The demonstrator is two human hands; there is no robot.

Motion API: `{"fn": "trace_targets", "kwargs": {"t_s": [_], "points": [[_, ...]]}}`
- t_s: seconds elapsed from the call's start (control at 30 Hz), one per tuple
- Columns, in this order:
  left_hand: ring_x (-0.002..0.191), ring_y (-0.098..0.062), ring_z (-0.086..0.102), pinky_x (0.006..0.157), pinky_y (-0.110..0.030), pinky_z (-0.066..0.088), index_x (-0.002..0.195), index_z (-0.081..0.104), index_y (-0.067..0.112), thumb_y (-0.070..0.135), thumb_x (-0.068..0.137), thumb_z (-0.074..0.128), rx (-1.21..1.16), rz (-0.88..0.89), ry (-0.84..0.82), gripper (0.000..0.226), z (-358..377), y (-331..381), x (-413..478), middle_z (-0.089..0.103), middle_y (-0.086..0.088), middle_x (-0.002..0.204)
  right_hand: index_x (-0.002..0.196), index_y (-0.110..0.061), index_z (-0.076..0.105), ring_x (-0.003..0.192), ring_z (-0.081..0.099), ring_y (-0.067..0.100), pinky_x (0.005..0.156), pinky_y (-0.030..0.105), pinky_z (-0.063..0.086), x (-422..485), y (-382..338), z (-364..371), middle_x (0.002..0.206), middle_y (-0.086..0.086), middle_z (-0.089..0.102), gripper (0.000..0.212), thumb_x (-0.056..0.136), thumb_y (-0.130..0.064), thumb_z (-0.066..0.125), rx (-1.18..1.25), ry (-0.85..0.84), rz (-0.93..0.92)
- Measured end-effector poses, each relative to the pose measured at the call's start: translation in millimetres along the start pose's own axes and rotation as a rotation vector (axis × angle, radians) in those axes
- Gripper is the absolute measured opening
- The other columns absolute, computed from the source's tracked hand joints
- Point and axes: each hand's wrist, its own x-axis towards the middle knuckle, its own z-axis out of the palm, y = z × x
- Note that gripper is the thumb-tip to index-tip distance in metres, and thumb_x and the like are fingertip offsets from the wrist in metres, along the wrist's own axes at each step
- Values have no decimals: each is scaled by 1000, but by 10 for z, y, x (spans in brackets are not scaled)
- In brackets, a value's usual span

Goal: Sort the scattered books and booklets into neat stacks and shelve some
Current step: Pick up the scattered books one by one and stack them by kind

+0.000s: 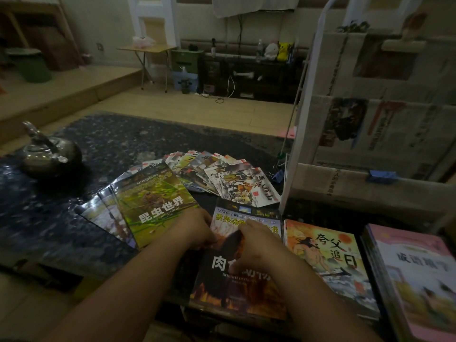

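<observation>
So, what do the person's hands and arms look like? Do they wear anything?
Both forearms are bare, with no sleeve, watch or bracelet in view. The left hand and right hand wear no gloves; I see no rings.

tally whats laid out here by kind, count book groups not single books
fanned spreads: 2 (green-cover books, small booklets)
squared piles: 3 (dark-cover pile, orange-cover pile, pink-cover pile)
kettle: 1
total: 6
</observation>
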Motion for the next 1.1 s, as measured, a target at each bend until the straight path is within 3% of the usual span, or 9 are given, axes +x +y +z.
{"fn": "trace_targets", "kwargs": {"t_s": [0.17, 0.3, 0.6, 0.8, 0.87, 1.0, 1.1], "points": [[73, -11, 66, 68, -31, 58, 101, 67, 25, 24, 68, 85, 45, 8, 23, 37, 1, 5, -3, 67, 6, 84, 145, -25, 37, 143, 24, 25, 113, 48, 26, 26, 4, 18, 153, -1, 31, 104, 58, -56, 85, 3, 8, 13], [76, -9, 62, 77, -31, 57, 102, 68, 27, 28, 67, 84, 77, 8, 43, 39, 11, 16, 2, 62, 10, 81, 147, -25, 34, 144, 22, 26, 115, 49, 24, 33, 15, 7, 156, 0, 28, 107, 58, -57, 85, -20, 7, 23], [89, -13, 62, 84, -34, 54, 104, 67, 26, 35, 64, 85, 121, 27, 57, 45, 6, 19, -23, 66, 5, 100, 144, -26, 37, 143, 24, 25, 115, 49, 25, 28, 28, -5, 156, -1, 28, 103, 58, -57, 85, -41, 6, 35], [88, -13, 63, 84, -32, 53, 99, 69, 26, 35, 83, 71, 75, 44, 83, 18, -21, -46, 64, 69, 3, 102, 143, -27, 39, 142, 26, 26, 114, 49, 26, 3, 4, -30, 154, -1, 31, 99, 60, -58, 83, -5, 21, 37], [97, -17, 63, 85, -31, 52, 110, 68, 24, 34, 85, 69, 122, 31, 168, 27, -55, -71, 92, 68, 1, 110, 141, -27, 41, 138, 31, 25, 111, 47, 29, -10, -4, -49, 150, 0, 37, 93, 63, -58, 81, 29, 48, 28], [119, -27, 49, 93, -39, 45, 130, 51, 26, 41, 83, 67, 497, -51, 429, 53, -122, -259, 127, 53, -7, 129, 148, -26, 32, 142, 28, 25, 113, 45, 28, -40, -22, -92, 155, -1, 31, 94, 72, -59, 76, 68, 67, 11], [131, -29, 39, 104, -41, 38, 141, 37, 24, 52, 76, 72, 532, -36, 451, 79, -143, -439, 171, 41, -8, 143, 150, -25, 31, 141, 30, 24, 113, 45, 31, -42, -50, -93, 155, -1, 31, 94, 74, -60, 73, 109, 70, 1]]}}
